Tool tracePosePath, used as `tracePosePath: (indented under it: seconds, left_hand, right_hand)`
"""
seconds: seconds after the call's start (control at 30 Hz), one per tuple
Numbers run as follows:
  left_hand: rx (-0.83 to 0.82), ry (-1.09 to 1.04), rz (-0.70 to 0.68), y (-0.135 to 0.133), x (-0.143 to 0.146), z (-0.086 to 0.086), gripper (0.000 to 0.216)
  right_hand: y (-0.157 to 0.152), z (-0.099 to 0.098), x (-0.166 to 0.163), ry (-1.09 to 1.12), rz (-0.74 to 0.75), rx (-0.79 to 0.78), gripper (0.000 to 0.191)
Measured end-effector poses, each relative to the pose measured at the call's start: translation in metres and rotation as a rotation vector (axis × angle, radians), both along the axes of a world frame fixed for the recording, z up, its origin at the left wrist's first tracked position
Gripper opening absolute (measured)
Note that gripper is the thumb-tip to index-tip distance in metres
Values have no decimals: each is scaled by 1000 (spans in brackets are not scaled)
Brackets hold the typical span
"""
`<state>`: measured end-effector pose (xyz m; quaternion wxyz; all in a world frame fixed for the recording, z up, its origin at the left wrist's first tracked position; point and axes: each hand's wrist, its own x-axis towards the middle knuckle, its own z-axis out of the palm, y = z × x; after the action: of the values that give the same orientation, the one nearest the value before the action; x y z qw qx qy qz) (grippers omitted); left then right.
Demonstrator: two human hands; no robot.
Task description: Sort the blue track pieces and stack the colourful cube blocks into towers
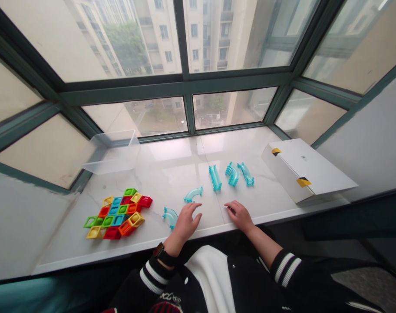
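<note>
My left hand (188, 219) is above the sill's front part with thumb and fingers apart, holding nothing. Just beyond its fingertips lies a curved translucent blue track piece (193, 194), and a second curved track piece (170, 217) lies to its left. My right hand (239, 214) rests near the front edge, fingers loosely bent and nothing visible in them. Ahead of it are a straight blue track piece (215, 178), a curved ribbed piece (232, 174) and another long piece (245, 174). Several coloured hollow blocks (120, 213) sit in a cluster at the left.
A clear plastic bin (120, 167) stands at the back left by the window. At the right is a white box (315, 169) with yellow-and-black tabs. The white sill (172, 156) ends in a front edge close to my body.
</note>
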<state>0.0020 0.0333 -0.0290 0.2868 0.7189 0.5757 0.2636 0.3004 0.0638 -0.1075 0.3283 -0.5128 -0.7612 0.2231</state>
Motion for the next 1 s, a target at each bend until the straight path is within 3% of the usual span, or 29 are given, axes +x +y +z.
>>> tracePosePath:
  seconds: [0.23, 0.43, 0.63, 1.0]
  left_hand:
    - [-1, 249, 304, -5, -70, -6, 39]
    - [-117, 287, 314, -25, -106, -23, 42]
    - [-219, 287, 237, -31, -116, -29, 72]
    - [-190, 288, 276, -27, -115, -30, 43]
  right_hand:
    - [3, -1, -1, -16, -9, 7, 24]
    - [2, 3, -2, -20, -15, 10, 24]
    - [4, -3, -1, -38, -13, 25, 24]
    - [4, -3, 0, -52, -16, 24, 25]
